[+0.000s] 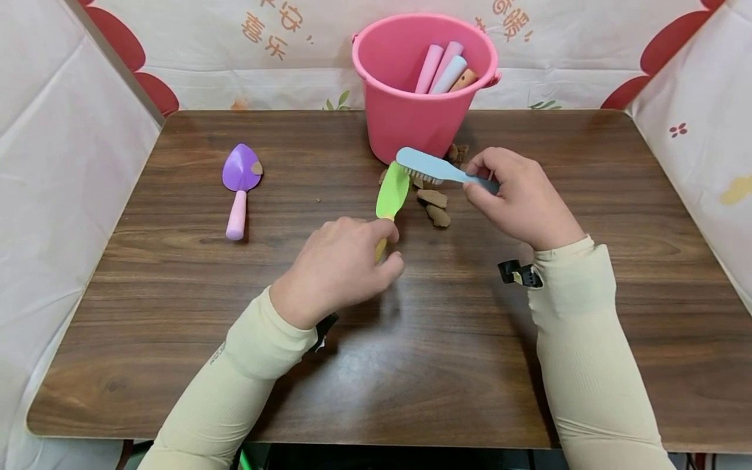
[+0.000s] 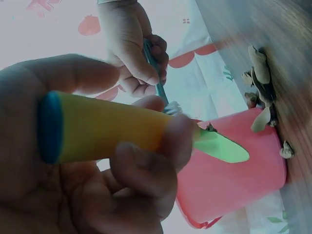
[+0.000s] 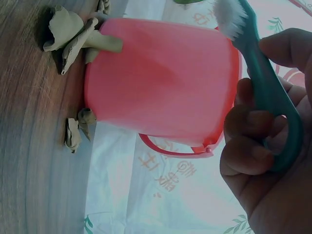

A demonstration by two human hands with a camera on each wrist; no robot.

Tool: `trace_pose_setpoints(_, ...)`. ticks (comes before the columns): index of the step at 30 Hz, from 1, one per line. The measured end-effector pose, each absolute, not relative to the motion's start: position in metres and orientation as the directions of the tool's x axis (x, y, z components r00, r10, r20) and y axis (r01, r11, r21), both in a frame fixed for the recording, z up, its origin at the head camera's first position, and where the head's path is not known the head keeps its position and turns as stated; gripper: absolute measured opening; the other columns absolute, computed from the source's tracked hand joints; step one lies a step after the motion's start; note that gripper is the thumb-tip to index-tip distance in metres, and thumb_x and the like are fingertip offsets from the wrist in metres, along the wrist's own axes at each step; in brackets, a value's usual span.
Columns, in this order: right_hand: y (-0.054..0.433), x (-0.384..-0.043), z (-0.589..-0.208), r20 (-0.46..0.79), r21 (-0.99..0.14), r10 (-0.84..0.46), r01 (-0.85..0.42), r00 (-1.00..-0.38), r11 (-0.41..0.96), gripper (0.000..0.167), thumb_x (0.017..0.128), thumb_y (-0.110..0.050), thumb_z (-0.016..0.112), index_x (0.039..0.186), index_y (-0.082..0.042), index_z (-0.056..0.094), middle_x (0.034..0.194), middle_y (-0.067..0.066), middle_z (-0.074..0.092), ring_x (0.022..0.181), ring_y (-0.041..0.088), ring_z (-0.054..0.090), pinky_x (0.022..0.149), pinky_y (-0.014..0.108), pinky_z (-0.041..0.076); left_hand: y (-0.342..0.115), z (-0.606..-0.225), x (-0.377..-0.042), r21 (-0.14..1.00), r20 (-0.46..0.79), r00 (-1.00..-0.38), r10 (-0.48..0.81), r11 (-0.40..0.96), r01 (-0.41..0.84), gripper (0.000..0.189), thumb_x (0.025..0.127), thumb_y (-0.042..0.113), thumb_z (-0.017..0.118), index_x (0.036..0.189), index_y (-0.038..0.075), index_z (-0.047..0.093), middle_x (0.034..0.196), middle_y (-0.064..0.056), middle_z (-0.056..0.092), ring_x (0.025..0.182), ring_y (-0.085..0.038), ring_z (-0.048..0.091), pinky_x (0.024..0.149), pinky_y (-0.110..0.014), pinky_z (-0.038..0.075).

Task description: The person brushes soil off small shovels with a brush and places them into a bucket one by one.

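Note:
My left hand [image 1: 346, 258] grips the yellow handle of a small trowel with a light green blade [image 1: 391, 192]; the left wrist view shows the handle's blue end [image 2: 50, 127]. A brown bit [image 2: 211, 128] shows at the edge of that blade. In my right hand [image 1: 517, 196] is a light blue brush [image 1: 431, 165], held by its looped handle, white bristles [image 3: 230, 18] facing down. The brush head overlaps the trowel's tip in the head view, above the table by the bucket. Brown, curled bark-like pieces [image 1: 433, 198] lie just below and right of the brush head.
Behind both tools stands a pink bucket [image 1: 393, 124] with pink, light blue and brown handles sticking up inside. On the left lies a purple trowel [image 1: 237, 168], a brown piece on its blade. White printed cloth [image 1: 205, 78] surrounds the wooden table [image 1: 176, 339] at the back and sides.

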State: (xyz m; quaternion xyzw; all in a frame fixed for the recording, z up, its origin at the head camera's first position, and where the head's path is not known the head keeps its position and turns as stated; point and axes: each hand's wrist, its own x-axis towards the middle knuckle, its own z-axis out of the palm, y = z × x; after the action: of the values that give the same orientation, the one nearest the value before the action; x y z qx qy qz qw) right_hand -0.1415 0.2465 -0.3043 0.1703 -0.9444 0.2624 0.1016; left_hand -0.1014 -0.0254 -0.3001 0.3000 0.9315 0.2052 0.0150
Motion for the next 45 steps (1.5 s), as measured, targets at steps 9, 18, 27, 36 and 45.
trace_pose_setpoints(9,0.247,-0.141,-0.303,0.329,-0.462,-0.199,-0.341,-0.923,0.819,0.011,0.094,-0.013,0.056,0.101,-0.006,0.061,0.088,0.004,0.054,0.076,0.017,0.045,0.069,0.033,0.035,-0.027,-0.304,-0.104,0.369,0.094,-0.787,0.61,0.712,0.597,0.021,0.083,0.007,0.059,0.1,0.015,0.07,0.056,0.005,0.049,0.056,-0.02,0.052,0.055,-0.04,0.046)
trace_pose_setpoints(18,0.248,-0.142,-0.302,0.368,-0.466,-0.156,-0.327,-0.917,0.822,0.013,0.093,-0.015,0.056,0.101,-0.006,0.063,0.087,0.004,0.055,0.078,0.016,0.045,0.069,0.032,0.035,-0.025,-0.306,-0.106,0.403,0.091,-0.776,0.624,0.69,0.601,0.012,0.085,0.006,0.055,0.079,0.014,0.06,0.06,0.002,0.05,0.059,-0.02,0.052,0.057,-0.039,0.045)
trace_pose_setpoints(27,0.249,-0.142,-0.301,0.391,-0.464,-0.141,-0.327,-0.91,0.823,0.014,0.093,-0.015,0.057,0.1,-0.006,0.064,0.088,0.005,0.056,0.078,0.016,0.046,0.07,0.031,0.034,-0.025,-0.306,-0.106,0.381,0.145,-0.762,0.631,0.676,0.631,0.009,0.085,0.012,0.065,0.093,0.014,0.067,0.057,0.004,0.046,0.058,-0.018,0.05,0.058,-0.039,0.046)
trace_pose_setpoints(36,0.248,-0.139,-0.3,0.418,-0.474,-0.143,-0.349,-0.897,0.808,0.013,0.092,-0.015,0.058,0.1,-0.007,0.065,0.088,0.002,0.057,0.078,0.012,0.045,0.069,0.028,0.034,-0.023,-0.306,-0.104,0.344,0.171,-0.758,0.629,0.683,0.645,0.014,0.084,0.011,0.065,0.097,0.014,0.067,0.064,0.001,0.049,0.062,-0.021,0.053,0.059,-0.042,0.048)
trace_pose_setpoints(45,0.232,-0.134,-0.299,0.361,-0.511,-0.385,-0.526,-0.849,0.68,0.008,0.089,-0.006,0.064,0.097,-0.009,0.063,0.087,-0.003,0.056,0.073,0.011,0.047,0.065,0.026,0.038,-0.021,-0.309,-0.103,0.37,0.194,-0.736,0.649,0.646,0.667,0.01,0.085,0.009,0.065,0.094,0.011,0.065,0.065,0.001,0.049,0.061,-0.018,0.051,0.057,-0.037,0.046)
